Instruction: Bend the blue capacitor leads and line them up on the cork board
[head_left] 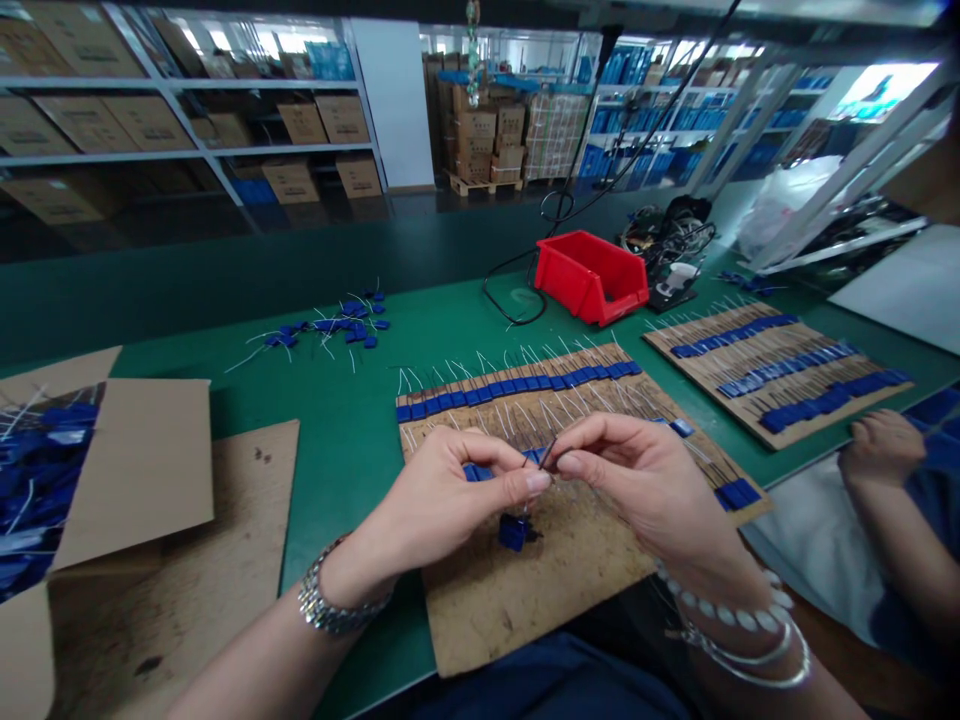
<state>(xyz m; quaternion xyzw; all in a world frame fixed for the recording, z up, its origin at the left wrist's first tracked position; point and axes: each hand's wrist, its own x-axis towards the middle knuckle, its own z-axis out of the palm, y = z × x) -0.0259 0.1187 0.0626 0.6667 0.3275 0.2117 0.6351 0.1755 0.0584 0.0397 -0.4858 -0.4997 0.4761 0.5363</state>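
My left hand (446,495) is closed, thumb and forefinger pinching thin wire leads. A small blue block-shaped part (513,532) with wire leads hangs just below those fingertips. Fingertips of my right hand (649,490) pinch a dark wire (550,455) right beside the left ones; the two hands almost touch. Under both hands lies a brown board (510,625). Across its far side runs a row of blue parts (517,385) with white and dark leads, and more parts (739,493) sit at its right edge. My hands hide part of the middle row.
An open cardboard box (139,470) full of blue parts stands at left, on a brown sheet (259,500). Loose blue parts (352,322) lie behind the board. A red bin (589,275) and black cable (517,320) are farther back. At right are another filled board (780,365) and another person's hand (885,445).
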